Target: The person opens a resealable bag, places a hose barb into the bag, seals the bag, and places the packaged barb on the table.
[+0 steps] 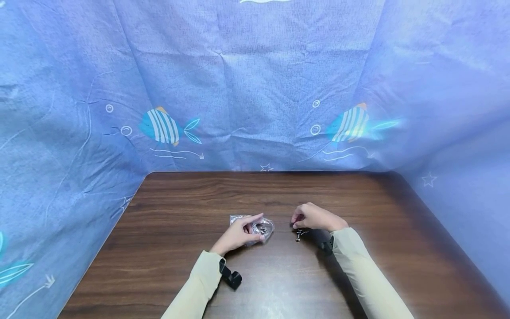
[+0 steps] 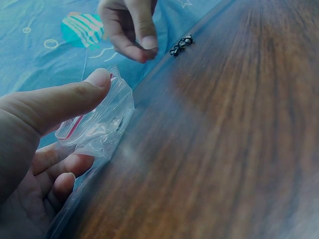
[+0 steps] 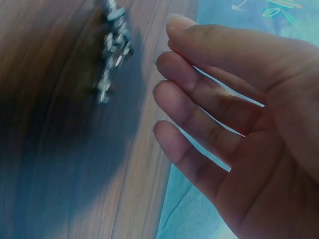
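My left hand (image 1: pixel 236 234) grips a small clear zip bag (image 2: pixel 102 127) with a red strip at its mouth. The thumb lies across the near side of the bag, with fingers behind it. Some small shiny pieces (image 1: pixel 263 229) show inside. To the right, my right hand (image 1: pixel 314 218) hovers just over the table beside a little heap of small shiny metal parts (image 3: pixel 115 47). Its fingers are loosely bent, and I see nothing between them. The metal parts look blurred in the right wrist view, so their exact kind is unclear.
The brown wood-grain table (image 1: pixel 179 195) lies under both hands. A blue cloth (image 1: pixel 255 88) with striped fish hangs behind it and along both sides. A black strap with a small camera (image 1: pixel 232 278) sits on the left wrist.
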`<state>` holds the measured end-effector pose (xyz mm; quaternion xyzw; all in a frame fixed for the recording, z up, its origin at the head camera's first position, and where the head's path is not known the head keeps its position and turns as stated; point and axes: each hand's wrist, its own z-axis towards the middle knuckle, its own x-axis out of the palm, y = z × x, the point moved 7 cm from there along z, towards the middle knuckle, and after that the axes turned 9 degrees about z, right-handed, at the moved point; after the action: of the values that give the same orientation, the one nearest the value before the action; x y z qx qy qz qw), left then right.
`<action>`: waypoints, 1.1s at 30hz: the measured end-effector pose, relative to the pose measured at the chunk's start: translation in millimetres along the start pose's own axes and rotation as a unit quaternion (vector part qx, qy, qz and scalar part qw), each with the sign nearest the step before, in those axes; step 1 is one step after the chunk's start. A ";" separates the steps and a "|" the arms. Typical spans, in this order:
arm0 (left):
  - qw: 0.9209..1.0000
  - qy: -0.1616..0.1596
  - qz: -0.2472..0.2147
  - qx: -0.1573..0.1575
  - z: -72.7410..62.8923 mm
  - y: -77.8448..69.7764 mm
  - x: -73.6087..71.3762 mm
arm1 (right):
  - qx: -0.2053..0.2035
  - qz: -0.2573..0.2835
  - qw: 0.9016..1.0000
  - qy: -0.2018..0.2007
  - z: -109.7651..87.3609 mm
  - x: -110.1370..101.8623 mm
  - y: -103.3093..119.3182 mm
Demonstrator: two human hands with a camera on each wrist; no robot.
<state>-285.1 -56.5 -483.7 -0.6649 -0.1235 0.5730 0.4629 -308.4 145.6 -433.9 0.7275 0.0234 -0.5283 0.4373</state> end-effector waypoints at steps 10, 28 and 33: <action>1.000 -0.008 -0.002 -0.006 -5.0 2.2 -3.0 | 0.008 0.000 1.000 0.013 -5.5 3.4 -10.2; 1.000 -0.003 -0.006 -0.004 -4.5 2.4 0.3 | -0.002 -0.019 1.000 -0.003 -4.1 10.2 -17.4; 1.000 -0.003 -0.009 0.004 -2.7 0.4 0.8 | -0.013 -0.026 1.000 -0.011 -4.7 7.8 -15.2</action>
<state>-282.6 -57.4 -484.7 -0.6603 -0.1289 0.5714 0.4700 -309.0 154.7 -449.0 0.7154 0.0446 -0.5470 0.4325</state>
